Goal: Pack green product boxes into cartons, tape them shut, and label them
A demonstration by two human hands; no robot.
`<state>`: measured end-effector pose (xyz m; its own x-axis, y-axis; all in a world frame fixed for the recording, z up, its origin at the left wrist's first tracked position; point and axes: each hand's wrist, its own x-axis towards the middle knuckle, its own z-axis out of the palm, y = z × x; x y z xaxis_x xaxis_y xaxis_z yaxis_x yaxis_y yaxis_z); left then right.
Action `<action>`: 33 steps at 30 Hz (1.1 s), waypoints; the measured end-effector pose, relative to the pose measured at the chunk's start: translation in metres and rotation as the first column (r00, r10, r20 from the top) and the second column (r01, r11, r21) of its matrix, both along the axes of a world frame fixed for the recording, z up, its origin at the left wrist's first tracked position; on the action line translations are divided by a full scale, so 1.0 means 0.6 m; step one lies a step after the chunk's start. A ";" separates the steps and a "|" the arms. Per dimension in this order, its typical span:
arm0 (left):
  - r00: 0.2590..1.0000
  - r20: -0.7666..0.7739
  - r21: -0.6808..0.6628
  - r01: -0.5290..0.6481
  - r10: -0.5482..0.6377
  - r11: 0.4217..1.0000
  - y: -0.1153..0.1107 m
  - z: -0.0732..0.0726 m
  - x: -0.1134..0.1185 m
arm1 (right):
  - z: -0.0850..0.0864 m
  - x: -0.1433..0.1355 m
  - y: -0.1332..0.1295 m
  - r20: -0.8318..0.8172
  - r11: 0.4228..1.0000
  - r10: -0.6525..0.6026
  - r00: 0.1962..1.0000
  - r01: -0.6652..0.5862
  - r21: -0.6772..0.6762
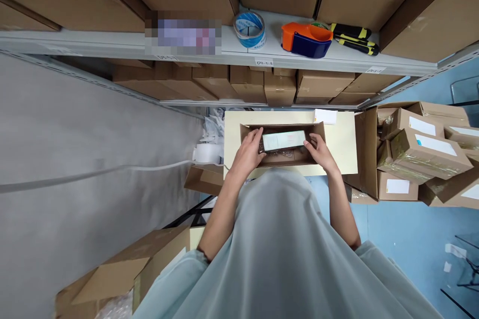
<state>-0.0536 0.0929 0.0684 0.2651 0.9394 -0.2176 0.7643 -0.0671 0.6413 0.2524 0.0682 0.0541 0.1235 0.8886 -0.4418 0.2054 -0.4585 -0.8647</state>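
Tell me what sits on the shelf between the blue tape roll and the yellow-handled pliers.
Head view: an orange and blue tape dispenser lies between tape roll and pliers.

Shelf (112, 45): tape roll (249, 29), orange tape dispenser (306, 39), yellow-black tool (355, 38).
Right floor: labelled cartons (422, 152) heaped.
Left: white paper roll (207, 153).

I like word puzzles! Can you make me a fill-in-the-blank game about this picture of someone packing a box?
1. Both hands, the left hand and the right hand, hold a pale flat packet inside an open ____ box.
2. The tape dispenser on the shelf is blue and ____.
3. The roll of tape lies to the ____ of the dispenser.

Missing words: cardboard; orange; left
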 end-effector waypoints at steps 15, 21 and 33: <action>0.844 -0.125 0.118 -0.509 0.521 0.853 -0.060 0.008 -0.031 | 0.068 0.066 -0.034 0.510 0.996 -0.078 0.857 0.043 0.080; 0.769 -0.153 -0.002 -0.629 0.621 0.778 -0.066 0.006 -0.015 | 0.048 0.070 -0.030 0.522 0.995 0.041 0.852 -0.080 0.052; 0.631 -0.004 0.062 -0.774 0.776 0.630 -0.239 0.082 -0.066 | 0.110 0.030 -0.094 0.527 0.942 0.082 0.846 -0.238 0.235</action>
